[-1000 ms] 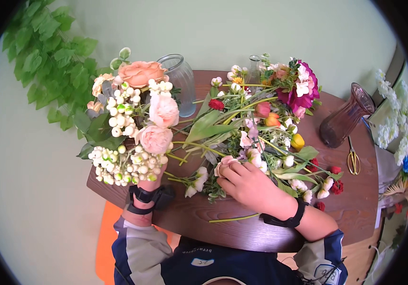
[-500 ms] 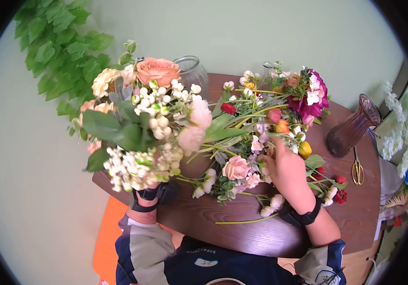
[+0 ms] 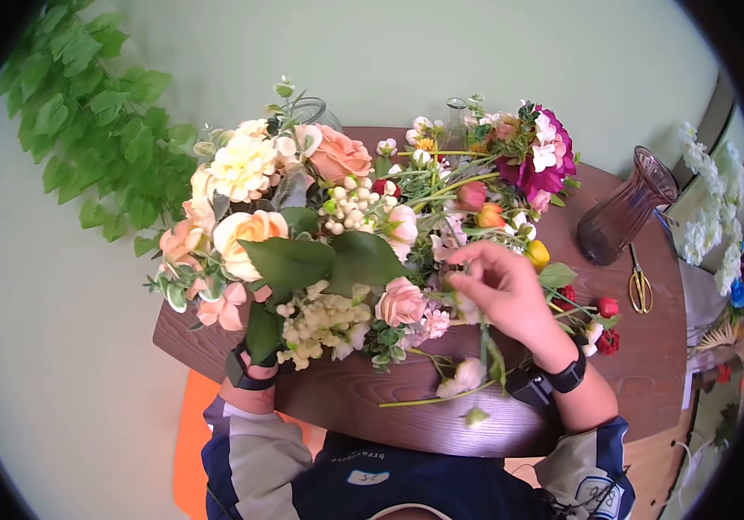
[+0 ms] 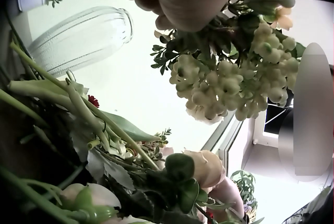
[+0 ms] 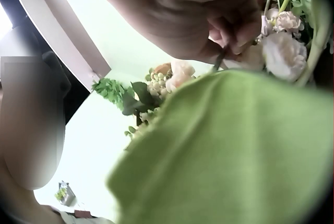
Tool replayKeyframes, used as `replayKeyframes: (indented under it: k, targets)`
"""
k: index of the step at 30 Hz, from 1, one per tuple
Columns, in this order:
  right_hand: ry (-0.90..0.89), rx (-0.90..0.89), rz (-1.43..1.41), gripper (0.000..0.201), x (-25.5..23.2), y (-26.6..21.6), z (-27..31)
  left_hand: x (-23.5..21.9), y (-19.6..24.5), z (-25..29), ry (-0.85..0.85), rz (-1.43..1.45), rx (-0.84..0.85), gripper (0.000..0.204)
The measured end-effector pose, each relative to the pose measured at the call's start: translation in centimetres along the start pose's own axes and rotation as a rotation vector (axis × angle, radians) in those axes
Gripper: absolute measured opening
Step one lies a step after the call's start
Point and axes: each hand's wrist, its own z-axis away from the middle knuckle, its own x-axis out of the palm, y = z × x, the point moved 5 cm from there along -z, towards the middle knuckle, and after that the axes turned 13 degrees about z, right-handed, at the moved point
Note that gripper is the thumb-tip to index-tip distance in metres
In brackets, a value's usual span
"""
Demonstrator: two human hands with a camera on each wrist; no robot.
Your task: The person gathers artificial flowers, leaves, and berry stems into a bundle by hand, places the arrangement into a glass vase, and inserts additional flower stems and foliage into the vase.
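My left hand point(image 4: 182, 2) grips the stems of a bouquet of peach roses, cream flowers and white berries point(image 3: 246, 169); in the head view the blooms hide that hand. My right hand point(image 3: 506, 290) pinches a thin stem between thumb and fingers, over the pile. The stem hangs below the hand, and its broad green leaf point(image 5: 224, 146) fills much of the right wrist view. A pale pink rose point(image 3: 400, 301) lies just left of the right hand. Tulips point(image 3: 489, 215) and other loose flowers spread out beyond it.
A clear glass vase point(image 4: 86, 36) stands behind the bouquet, a small glass bottle point(image 3: 456, 121) at the back. On the right are a purple glass vase point(image 3: 623, 217) and gold-handled scissors point(image 3: 640, 290). A cut green stem point(image 3: 415, 403) lies near the brown table's point(image 3: 346, 416) front edge.
The bouquet has turned in my left hand, bringing cream and peach blooms into view. My right hand has left the pink rose, moved up and right, and now pinches a leafy stem.
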Motion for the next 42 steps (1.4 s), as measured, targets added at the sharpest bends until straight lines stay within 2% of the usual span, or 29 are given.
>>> replayKeyframes:
  k: [1,3,6,11,15,19,23,26,28,29,30,31,32,33,35,36,37,39,40,41,42]
  targets:
    - [0.019,0.019,-0.202,0.015,-0.4,0.1,-0.1,-0.5,-0.3,0.2,0.006,0.01,0.003,0.036]
    - [0.089,0.026,-0.345,0.007,-2.2,-0.8,0.1,-0.6,-0.8,0.7,0.014,0.031,0.01,0.036]
    - [0.209,0.019,-0.359,0.009,-5.5,-2.2,0.7,-0.6,-1.3,0.6,0.018,0.068,0.023,0.036]
    - [0.386,-0.104,-0.489,0.02,-9.7,-3.1,1.6,-0.8,-2.2,1.8,0.034,0.138,0.048,0.036]
    - [0.492,-0.171,-0.409,0.022,-10.3,-3.0,1.4,-0.9,-2.8,3.0,0.043,0.184,0.063,0.036]
    - [0.48,-0.123,-0.367,0.021,-9.8,-0.9,-0.1,-0.2,-2.3,2.1,0.064,0.221,0.091,0.036]
    - [0.471,-0.115,-0.357,0.023,-9.6,0.4,-0.7,0.4,-1.5,-6.3,0.086,0.258,0.105,0.036]
    - [0.552,-0.163,-0.316,0.017,-9.8,0.5,-1.0,0.3,-1.8,-5.6,0.11,0.289,0.118,0.036]
    - [0.695,-0.136,0.04,0.012,-10.1,0.3,-0.6,0.3,-2.0,-4.8,0.118,0.309,0.123,0.036]
    - [0.695,-0.133,0.04,0.012,-10.0,0.1,-0.4,0.3,-2.1,-4.7,0.121,0.318,0.125,0.036]
    - [0.71,-0.094,0.246,0.012,-10.1,-0.3,-0.2,0.0,-2.4,-4.2,0.126,0.325,0.127,0.036]
    - [0.719,-0.055,0.452,0.012,-10.0,-0.7,-0.1,-0.1,-2.6,-2.8,0.133,0.333,0.131,0.036]
    - [0.752,-0.111,0.583,0.017,-9.9,-0.6,-0.2,-0.2,-2.8,-0.6,0.14,0.34,0.136,0.036]
    - [0.754,-0.112,0.582,0.017,-10.1,-0.7,0.1,-0.2,-3.0,1.4,0.147,0.348,0.141,0.036]
    - [0.458,0.068,0.973,0.016,-9.3,-0.4,0.3,-0.2,-3.1,1.1,0.158,0.364,0.149,0.036]
    - [0.366,0.094,1.013,0.013,-9.0,0.2,0.6,-0.7,-3.4,1.8,0.163,0.372,0.152,0.037]
    - [0.366,0.094,1.013,0.013,-8.9,0.4,0.9,-1.0,-3.6,2.0,0.169,0.381,0.155,0.037]
    - [0.162,0.155,1.16,0.016,-8.1,1.1,0.9,-0.9,-3.6,2.9,0.184,0.394,0.167,0.037]
    - [0.095,0.233,1.229,0.017,-8.0,0.9,0.7,0.1,-2.7,0.9,0.195,0.4,0.175,0.037]
    - [0.098,0.228,1.227,0.017,-7.8,1.0,0.5,0.1,-2.2,0.4,0.205,0.406,0.182,0.037]
    - [0.175,0.167,1.158,0.019,-7.7,1.0,0.4,1.1,-1.8,-0.7,0.214,0.412,0.187,0.037]
